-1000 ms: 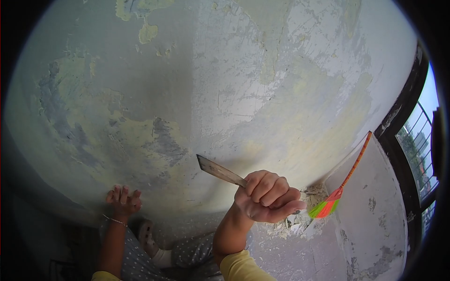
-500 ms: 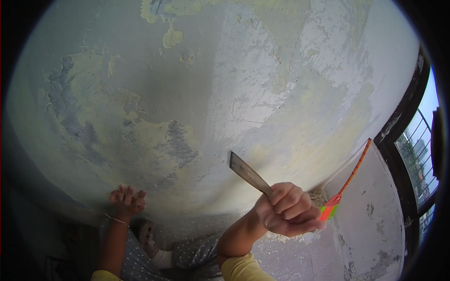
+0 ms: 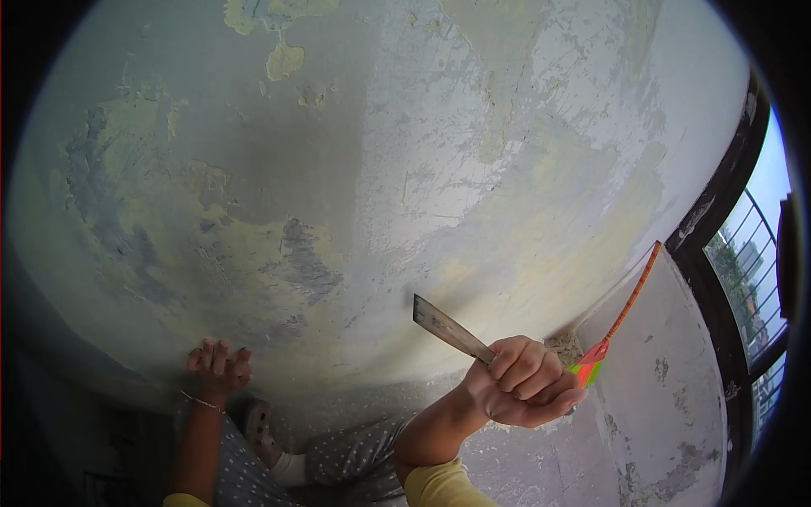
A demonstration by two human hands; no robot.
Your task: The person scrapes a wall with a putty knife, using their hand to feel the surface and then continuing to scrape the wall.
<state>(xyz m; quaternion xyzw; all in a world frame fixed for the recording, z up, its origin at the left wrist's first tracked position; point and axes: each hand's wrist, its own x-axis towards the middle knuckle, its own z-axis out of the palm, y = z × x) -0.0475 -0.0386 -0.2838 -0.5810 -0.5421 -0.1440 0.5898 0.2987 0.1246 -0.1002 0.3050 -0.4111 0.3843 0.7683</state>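
Note:
My right hand [image 3: 530, 384] is closed in a fist around the handle of a flat metal scraper [image 3: 448, 325]. The blade points up and left, its tip close to the wall [image 3: 431, 186], whose peeling paint shows grey and yellowish patches. The fist hides the scraper's handle. At the lower left, my left hand [image 3: 221, 367] rests against the bottom part of the wall with its fingers spread, holding nothing. A thin bracelet circles that wrist.
A broom-like tool with an orange stick [image 3: 635, 291] and a red-green head [image 3: 590, 365] leans in the corner behind my right hand. A dark-framed window [image 3: 743, 262] is at the right. Paint flakes dot the floor [image 3: 524, 460]. My shoe [image 3: 260, 431] is near the wall.
The scraper's blade has slid a little down and to the right along the wall. The view has shifted slightly, with the wall patches now further left. My left hand stays against the wall.

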